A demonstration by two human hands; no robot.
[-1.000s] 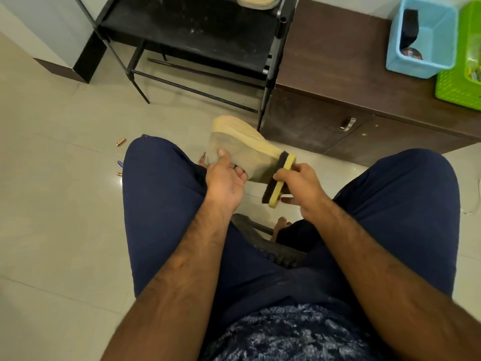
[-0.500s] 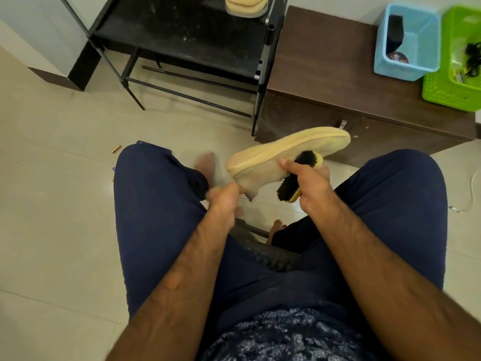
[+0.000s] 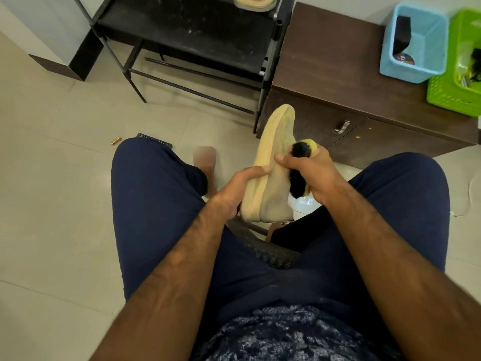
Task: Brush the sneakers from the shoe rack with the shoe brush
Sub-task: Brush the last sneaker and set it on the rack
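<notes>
A black metal shoe rack [image 3: 187,29] and a dark brown wooden cabinet [image 3: 325,61] stand beyond a seated person's fingers. Between the two hands, a tan suede sneaker with a pale rubber sole [image 3: 276,142] tilts toe-up. The left hand [image 3: 235,188] grips its heel end, thumb laid along the sole. The right hand [image 3: 316,173] curls round a yellow-backed, black-bristled shoe brush [image 3: 299,175], bristles against the sneaker's side, just beneath the thumb.

I see the tan sneaker [image 3: 273,199] tipped on its side, pale sole toward my left hand [image 3: 234,188], which grips it near the heel, toe pointing away. The black-bristled, yellow-backed shoe brush [image 3: 299,175], held in my right hand [image 3: 316,173], lies against the upper.
</notes>
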